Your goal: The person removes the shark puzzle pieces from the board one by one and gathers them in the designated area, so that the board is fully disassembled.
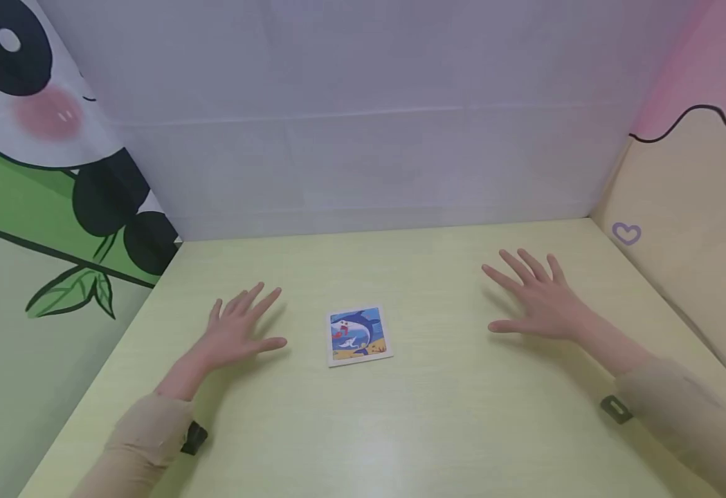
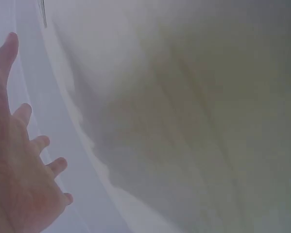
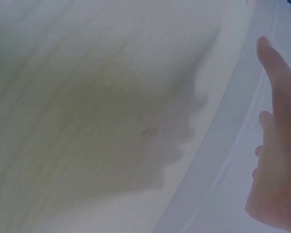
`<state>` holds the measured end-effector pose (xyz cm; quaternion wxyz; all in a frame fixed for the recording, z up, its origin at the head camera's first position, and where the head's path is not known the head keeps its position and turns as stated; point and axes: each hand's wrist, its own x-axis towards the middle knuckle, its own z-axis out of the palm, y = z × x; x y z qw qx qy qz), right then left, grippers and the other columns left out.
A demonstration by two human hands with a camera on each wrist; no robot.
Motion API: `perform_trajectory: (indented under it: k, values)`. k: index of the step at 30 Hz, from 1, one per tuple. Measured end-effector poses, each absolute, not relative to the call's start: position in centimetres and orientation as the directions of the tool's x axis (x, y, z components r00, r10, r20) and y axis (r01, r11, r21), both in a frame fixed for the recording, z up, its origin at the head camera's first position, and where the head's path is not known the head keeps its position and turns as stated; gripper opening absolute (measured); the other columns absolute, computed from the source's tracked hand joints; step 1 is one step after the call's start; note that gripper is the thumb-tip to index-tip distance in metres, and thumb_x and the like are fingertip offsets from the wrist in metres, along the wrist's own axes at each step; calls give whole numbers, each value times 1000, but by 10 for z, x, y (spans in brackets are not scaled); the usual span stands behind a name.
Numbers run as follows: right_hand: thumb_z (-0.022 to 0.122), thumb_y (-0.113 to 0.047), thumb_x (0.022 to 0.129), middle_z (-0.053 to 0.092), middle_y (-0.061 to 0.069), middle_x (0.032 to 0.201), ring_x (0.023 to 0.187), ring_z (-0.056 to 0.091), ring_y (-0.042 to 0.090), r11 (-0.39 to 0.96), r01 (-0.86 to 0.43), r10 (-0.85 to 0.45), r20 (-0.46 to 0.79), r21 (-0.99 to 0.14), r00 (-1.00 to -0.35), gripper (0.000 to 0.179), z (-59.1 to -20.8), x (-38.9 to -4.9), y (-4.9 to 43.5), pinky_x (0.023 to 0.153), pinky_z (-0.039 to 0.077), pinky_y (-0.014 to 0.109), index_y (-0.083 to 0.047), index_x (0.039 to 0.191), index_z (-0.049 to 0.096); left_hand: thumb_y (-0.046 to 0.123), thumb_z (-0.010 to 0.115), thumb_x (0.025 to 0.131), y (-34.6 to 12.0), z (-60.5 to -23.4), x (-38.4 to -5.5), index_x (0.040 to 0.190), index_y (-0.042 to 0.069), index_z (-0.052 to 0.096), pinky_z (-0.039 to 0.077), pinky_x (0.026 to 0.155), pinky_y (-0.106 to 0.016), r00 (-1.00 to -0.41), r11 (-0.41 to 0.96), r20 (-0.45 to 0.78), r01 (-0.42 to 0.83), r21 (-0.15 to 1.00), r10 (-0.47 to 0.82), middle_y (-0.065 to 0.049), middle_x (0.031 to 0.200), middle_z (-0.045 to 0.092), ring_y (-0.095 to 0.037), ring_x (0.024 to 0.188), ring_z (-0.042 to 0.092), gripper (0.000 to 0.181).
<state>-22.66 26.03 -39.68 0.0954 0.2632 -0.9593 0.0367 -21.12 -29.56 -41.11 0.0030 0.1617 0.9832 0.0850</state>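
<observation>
A small square picture (image 1: 358,335) with a white border lies flat on the pale wood-grain table (image 1: 363,422). It shows a blue dolphin-like fish above a sandy sea floor. To its left, my left hand (image 1: 238,337) is held over the table with fingers spread, touching nothing. My right hand (image 1: 543,304) is farther off on the picture's right side, fingers also spread and holding nothing. The left wrist view shows my left hand (image 2: 24,160) above its shadow. In the right wrist view, the right hand (image 3: 279,160) appears at the right edge.
A pale cloth-like backdrop (image 1: 369,166) rises along the table's far edge. On the left stands a panel with a cartoon panda and green leaves (image 1: 70,294). The right-hand panel (image 1: 693,228) is pink and cream with a small purple heart.
</observation>
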Motion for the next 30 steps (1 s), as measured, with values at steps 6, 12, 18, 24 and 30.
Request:
perform_trajectory:
  k: [6, 12, 18, 24, 30]
  values:
    - [63, -73, 79, 16, 14, 165, 151, 13, 43, 854, -521, -510, 183, -15, -841, 97, -395, -233, 245, 113, 7, 76, -29, 157, 26, 69, 61, 84, -279, -414, -212, 158, 31, 22, 17, 109, -74, -946, 919, 24, 321, 230, 324, -16, 165, 20, -48, 144, 29, 93]
    - [62, -75, 79, 14, 13, 166, 151, 12, 43, 846, -533, -524, 171, -11, -834, 97, -396, -240, 232, 113, 6, 75, -30, 157, 24, 66, 64, 83, -262, -417, -210, 158, 28, 22, 29, 106, -73, -937, 875, 0, 326, 357, 349, -18, 161, 27, -49, 143, 32, 94]
    - [64, -73, 79, 16, 14, 165, 151, 13, 43, 834, -551, -539, 191, -10, -820, 97, -393, -245, 220, 114, 8, 74, -30, 157, 25, 60, 69, 84, -245, -422, -209, 158, 21, 25, 36, 109, -65, -924, 834, -16, 338, 435, 383, -20, 155, 38, -45, 139, 38, 94]
    - [65, -70, 79, 16, 13, 166, 151, 14, 42, 820, -572, -559, 188, -19, -808, 96, -388, -247, 204, 115, 7, 73, -28, 156, 28, 55, 69, 86, -227, -422, -206, 155, 7, 28, 37, 110, -62, -923, 818, -76, 294, 494, 378, -23, 148, 44, -42, 135, 42, 94]
    - [64, -71, 79, 14, 11, 167, 152, 11, 40, 814, -580, -570, 160, -23, -806, 97, -386, -252, 186, 116, 5, 72, -29, 157, 26, 49, 73, 84, -216, -426, -205, 151, 1, 36, 52, 96, -46, -929, 803, -54, 286, 523, 366, -21, 137, 53, -30, 114, 56, 90]
